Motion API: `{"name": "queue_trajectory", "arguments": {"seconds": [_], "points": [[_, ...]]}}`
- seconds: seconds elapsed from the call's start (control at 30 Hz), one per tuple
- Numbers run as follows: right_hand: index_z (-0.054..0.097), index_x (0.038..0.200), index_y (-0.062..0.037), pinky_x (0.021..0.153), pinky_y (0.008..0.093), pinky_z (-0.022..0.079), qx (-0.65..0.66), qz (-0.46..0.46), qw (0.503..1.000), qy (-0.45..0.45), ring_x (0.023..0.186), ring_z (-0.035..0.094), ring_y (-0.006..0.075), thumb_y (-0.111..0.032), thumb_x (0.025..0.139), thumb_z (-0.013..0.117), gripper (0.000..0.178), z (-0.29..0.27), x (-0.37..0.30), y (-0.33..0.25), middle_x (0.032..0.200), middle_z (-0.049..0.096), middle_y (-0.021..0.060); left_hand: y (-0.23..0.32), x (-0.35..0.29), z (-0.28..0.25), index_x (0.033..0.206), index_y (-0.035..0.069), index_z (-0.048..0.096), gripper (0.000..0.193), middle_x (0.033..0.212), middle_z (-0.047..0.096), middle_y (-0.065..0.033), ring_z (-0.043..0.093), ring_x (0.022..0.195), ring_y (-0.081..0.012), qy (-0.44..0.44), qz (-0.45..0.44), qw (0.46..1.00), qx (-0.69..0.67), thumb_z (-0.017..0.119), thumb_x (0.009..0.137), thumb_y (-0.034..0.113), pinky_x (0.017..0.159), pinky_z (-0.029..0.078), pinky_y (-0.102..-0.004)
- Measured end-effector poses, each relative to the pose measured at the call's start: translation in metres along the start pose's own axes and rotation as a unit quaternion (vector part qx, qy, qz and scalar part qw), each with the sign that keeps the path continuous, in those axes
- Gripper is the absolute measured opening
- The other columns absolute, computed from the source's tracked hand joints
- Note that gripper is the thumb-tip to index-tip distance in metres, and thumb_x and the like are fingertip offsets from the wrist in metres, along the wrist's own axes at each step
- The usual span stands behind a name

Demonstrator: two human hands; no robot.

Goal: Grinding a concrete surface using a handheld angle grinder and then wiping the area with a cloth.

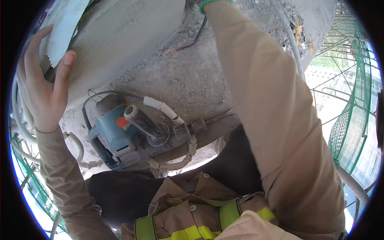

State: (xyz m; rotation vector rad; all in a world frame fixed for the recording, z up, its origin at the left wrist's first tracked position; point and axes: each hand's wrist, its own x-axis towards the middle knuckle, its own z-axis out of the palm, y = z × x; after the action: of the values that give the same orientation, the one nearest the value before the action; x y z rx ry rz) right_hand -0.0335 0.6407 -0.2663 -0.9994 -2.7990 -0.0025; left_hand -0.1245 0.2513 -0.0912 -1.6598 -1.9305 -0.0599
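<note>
My left hand (48,84) is bare and raised at the upper left, its thumb and fingers spread apart. Its fingertips lie by the edge of a pale blue-white sheet (66,28) with a ragged lower end; a firm grip on it does not show. My right arm (264,88) reaches across to the top edge, where only a green glove cuff (208,4) shows and the hand is cut off. Below that cuff runs a dark cable (200,30). A dusty blue power tool (114,130) with a round side handle (142,120) lies near my lap.
White corrugated hose (160,107) wraps the tool's cable. Rubble and dust cover the concrete surface (192,84), beside a smooth grey concrete block (128,36). A grey pipe (290,36) runs along the upper right. Green netting (352,108) and scaffold poles (352,184) stand beyond the right edge.
</note>
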Motion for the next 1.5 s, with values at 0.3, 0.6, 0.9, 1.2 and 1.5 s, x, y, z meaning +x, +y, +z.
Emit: {"name": "queue_trajectory", "arguments": {"seconds": [0.3,0.6,0.9,1.2,1.5], "points": [[0.075,0.120,-0.0094,0.099,0.0418,0.053,0.179,0.054,0.981,0.045,0.117,0.069,0.0325,-0.026,0.100,0.054,0.034,0.012,-0.016,-0.004,0.125,0.073,0.0171,0.002,0.002,-0.004,0.137,0.007,0.059,0.060,0.133,0.058,-0.0160,0.055,0.125,-0.0338,-0.006,-0.016,1.000,-0.001,0.073,0.095,0.047,0.103,0.046,-0.0430],[0.074,0.121,-0.0074,0.101,0.0400,0.052,0.354,0.086,0.925,0.104,0.117,0.068,0.0322,-0.024,0.099,0.058,0.032,0.030,-0.037,-0.012,0.124,0.072,0.0190,0.004,0.004,-0.003,0.138,0.007,0.058,0.058,0.134,0.057,-0.0170,0.055,0.126,-0.0343,-0.008,-0.028,1.000,-0.003,0.073,0.095,0.044,0.104,0.045,-0.0443],[0.073,0.123,-0.0053,0.104,0.0381,0.050,0.497,0.136,0.841,0.163,0.117,0.068,0.0319,-0.021,0.098,0.062,0.031,0.047,-0.044,-0.019,0.124,0.072,0.0210,0.006,0.003,-0.004,0.140,0.006,0.055,0.060,0.139,0.054,-0.0176,0.050,0.132,-0.0349,-0.027,-0.045,0.999,-0.005,0.067,0.099,0.049,0.109,0.042,-0.0453],[0.072,0.124,-0.0032,0.106,0.0363,0.049,0.625,0.148,0.725,0.250,0.117,0.067,0.0316,-0.018,0.097,0.066,0.032,0.071,-0.045,-0.027,0.124,0.072,0.0229,0.008,0.004,-0.004,0.137,0.006,0.058,0.059,0.133,0.056,-0.0166,0.056,0.122,-0.0336,-0.004,-0.041,0.999,-0.031,0.075,0.094,0.043,0.101,0.045,-0.0431],[0.068,0.130,-0.0042,0.108,0.0415,0.048,0.524,0.235,0.810,0.118,0.123,0.064,0.0372,-0.031,0.098,0.063,0.042,0.030,-0.071,-0.029,0.129,0.068,0.0222,0.011,0.007,-0.006,0.138,0.005,0.057,0.060,0.135,0.054,-0.0175,0.053,0.124,-0.0343,-0.019,-0.038,0.999,-0.012,0.074,0.094,0.042,0.104,0.042,-0.0440]]}}
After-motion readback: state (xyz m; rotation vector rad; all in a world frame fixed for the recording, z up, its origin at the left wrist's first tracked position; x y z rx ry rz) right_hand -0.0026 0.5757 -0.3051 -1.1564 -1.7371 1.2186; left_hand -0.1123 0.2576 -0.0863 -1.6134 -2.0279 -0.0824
